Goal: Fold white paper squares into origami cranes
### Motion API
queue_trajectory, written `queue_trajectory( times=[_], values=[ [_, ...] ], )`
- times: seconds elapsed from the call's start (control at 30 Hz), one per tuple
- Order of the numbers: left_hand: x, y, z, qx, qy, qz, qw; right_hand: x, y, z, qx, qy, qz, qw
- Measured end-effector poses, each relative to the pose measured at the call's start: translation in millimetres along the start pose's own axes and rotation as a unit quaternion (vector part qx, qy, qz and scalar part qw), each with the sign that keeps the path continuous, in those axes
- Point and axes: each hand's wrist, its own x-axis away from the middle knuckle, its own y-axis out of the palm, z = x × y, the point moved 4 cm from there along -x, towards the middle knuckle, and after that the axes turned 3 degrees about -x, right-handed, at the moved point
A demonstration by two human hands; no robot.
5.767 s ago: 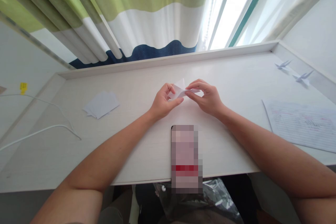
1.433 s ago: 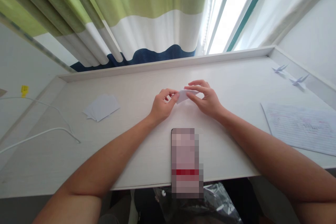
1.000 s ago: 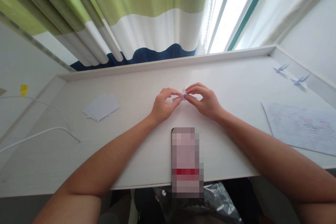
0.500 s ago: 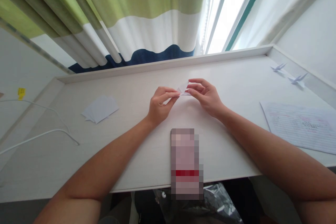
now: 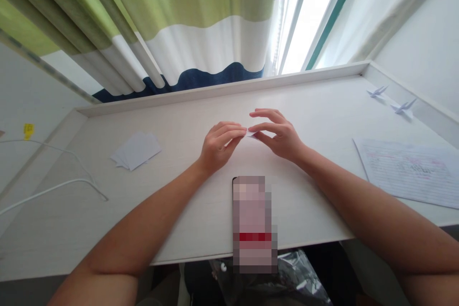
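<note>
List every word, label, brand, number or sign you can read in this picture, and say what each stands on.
No text is legible.
Lined paper: dark and reddish marks, too blurred to read.
Yellow tag: any marks are too small to read.
Phone: covered by pixelation, nothing readable.

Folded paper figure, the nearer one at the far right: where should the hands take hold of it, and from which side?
Probably pinch the folded figure by its middle, from above and the left, where the desk lies open. The raised rim stands close on its right, and its thin, pointed tips look easily bent.
</note>
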Motion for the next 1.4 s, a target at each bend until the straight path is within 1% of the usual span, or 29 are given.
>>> queue_trajectory(
  times=[0.07,0.1,0.17,0.2,0.27,0.37,0.43,0.5,0.53,0.6,0.67,0.73,0.83,1.0,1.13,1.27,1.4],
  values=[
    [1,2.3,-7,0.074,-0.087,-0.010,0.993,0,1,-2,-0.018,0.010,-0.033,0.999],
    [2,3.9,-11,0.107,-0.143,-0.012,0.984,0,1,-2,-0.037,0.027,-0.047,0.998],
    [5,7.5,-20,0.172,-0.248,-0.013,0.953,0,1,-1,-0.095,0.080,-0.065,0.990],
    [7,9.6,-23,0.203,-0.288,-0.014,0.936,0,1,0,-0.132,0.112,-0.070,0.982],
    [8,13.8,-26,0.260,-0.336,-0.021,0.905,1,2,2,-0.208,0.177,-0.084,0.958],
    [8,17.9,-27,0.303,-0.374,-0.020,0.876,3,7,3,-0.311,0.256,-0.099,0.910],
    [9,19.8,-26,0.314,-0.390,-0.015,0.865,4,10,5,-0.348,0.290,-0.076,0.888],
    [10,21.2,-25,0.314,-0.401,-0.013,0.860,5,12,8,-0.348,0.307,-0.039,0.885],
    [10,21.6,-25,0.313,-0.404,-0.011,0.859,5,13,10,-0.335,0.307,-0.021,0.891],
    [10,22.0,-24,0.314,-0.406,-0.003,0.858,5,12,13,-0.293,0.288,0.016,0.911],
    [9,22.1,-24,0.318,-0.402,0.005,0.859,3,10,14,-0.239,0.256,0.045,0.936],
    [9,21.9,-23,0.316,-0.396,0.012,0.862,2,7,12,-0.182,0.226,0.061,0.955],
    [9,20.4,-24,0.292,-0.396,0.028,0.870,0,3,9,-0.135,0.206,0.053,0.968],
    [10,16.6,-29,0.248,-0.400,0.058,0.880,2,0,8,-0.162,0.219,0.011,0.962],
    [12,15.8,-31,0.244,-0.409,0.060,0.877,4,4,6,-0.159,0.186,-0.029,0.969],
    [12,18.3,-30,0.274,-0.408,0.048,0.870,4,5,3,-0.110,0.135,-0.029,0.984],
    [11,20.3,-27,0.288,-0.391,0.041,0.873,3,5,1,-0.090,0.109,-0.021,0.990]
  ],
)
